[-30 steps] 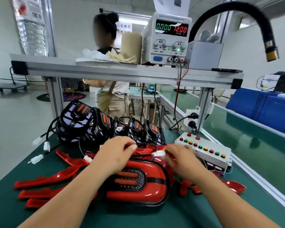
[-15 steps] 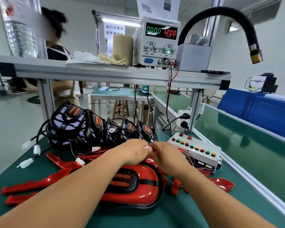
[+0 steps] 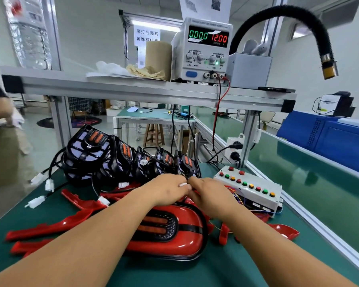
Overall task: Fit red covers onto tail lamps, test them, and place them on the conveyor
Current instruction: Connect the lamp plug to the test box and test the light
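Looks like the testing step: the lamp's lead is getting mated to the tester. The tail lamp (image 3: 174, 230), red cover already on, lies flat mid-tabletop (image 3: 195, 272) toward the near edge, right under both wrists.

The left hand (image 3: 168, 188) has its fingers curled tight, pinching a small white plug (image 3: 182, 184). The right hand (image 3: 212, 194) meets it fingertip to fingertip with its fingers curled in too. What it's holding is hidden, so I can't tell; my guess is the mating end from the button box (image 3: 249, 189) at the right edge.

Tips from me:
- Line up the plug's key before pushing. Push straight, no wiggling.
- Grip the housings, never the wires.
- Leave slack so the lamp isn't dragged across the tabletop and the cover doesn't get scuffed.
- Watch the power supply (image 3: 205, 50) on the shelf. It reads 0.000 next to 12.00, so I'd say no current is flowing yet; a jump there would mean it's properly seated.

The conveyor (image 3: 319, 183) runs along the right edge, an easy reach afterwards.
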A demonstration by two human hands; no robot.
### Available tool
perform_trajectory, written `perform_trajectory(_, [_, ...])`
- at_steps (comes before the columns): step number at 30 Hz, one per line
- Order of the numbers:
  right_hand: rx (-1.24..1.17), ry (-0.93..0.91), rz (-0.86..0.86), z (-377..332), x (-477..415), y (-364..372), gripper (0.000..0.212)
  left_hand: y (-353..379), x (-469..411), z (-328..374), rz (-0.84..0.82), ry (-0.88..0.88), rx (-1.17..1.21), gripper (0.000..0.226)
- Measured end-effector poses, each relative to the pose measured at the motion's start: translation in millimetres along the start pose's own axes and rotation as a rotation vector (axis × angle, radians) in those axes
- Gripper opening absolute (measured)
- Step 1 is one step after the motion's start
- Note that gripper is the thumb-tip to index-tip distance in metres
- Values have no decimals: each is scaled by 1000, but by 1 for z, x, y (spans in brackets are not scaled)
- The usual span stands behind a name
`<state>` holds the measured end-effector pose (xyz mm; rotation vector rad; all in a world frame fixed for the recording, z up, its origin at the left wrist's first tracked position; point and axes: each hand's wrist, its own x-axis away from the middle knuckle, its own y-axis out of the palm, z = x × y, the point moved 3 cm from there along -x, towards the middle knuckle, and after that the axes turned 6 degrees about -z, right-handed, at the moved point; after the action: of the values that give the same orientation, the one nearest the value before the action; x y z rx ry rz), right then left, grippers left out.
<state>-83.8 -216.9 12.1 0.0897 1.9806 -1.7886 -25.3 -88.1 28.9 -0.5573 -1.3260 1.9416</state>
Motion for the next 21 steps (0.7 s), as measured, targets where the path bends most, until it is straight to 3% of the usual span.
perform_trajectory(21, [11,-87,-72,8,-5,9,29,9,-7,-24,81,-11,63,37])
